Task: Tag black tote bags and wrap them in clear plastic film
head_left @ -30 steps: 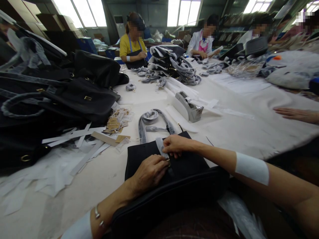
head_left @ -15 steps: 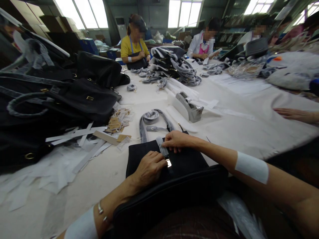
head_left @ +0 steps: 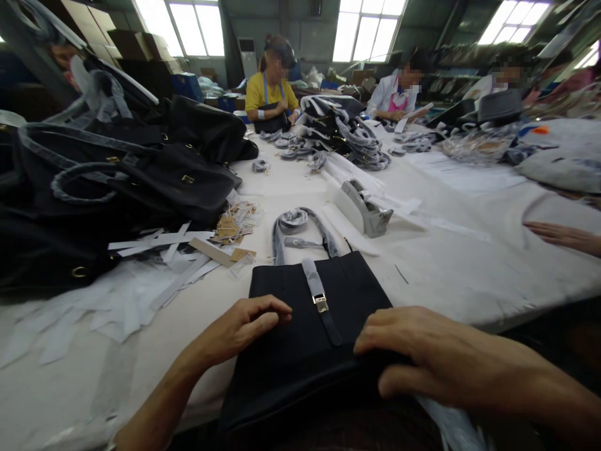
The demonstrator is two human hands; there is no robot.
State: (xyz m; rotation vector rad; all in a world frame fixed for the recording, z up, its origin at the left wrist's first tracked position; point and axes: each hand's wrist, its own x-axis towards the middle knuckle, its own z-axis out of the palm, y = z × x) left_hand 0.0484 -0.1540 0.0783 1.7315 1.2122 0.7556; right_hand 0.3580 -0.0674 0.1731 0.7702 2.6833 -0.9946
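A black handbag lies at the table's near edge and reaches down toward my lap. Down its front runs a strap with a gold buckle, wrapped above in whitish protective film. My left hand is over the bag's left side, fingers stretched, thumb apart, holding nothing. At the lower right of the bag, my right hand has its fingers spread along the black surface, thumb separate; whether it presses there I cannot tell. Beyond the bag's top sits a film-wrapped grey shoulder strap.
A grey tape dispenser stands beyond the bag. Black bags pile up at left, near white paper strips and tags. More wrapped bags are stacked ahead. Another person's hand rests on the table at right.
Both hands have left the buckle strap and moved apart, the right one toward me and rightward. The dark flap that stood raised at the near side is down, and the strap's lower end shows.
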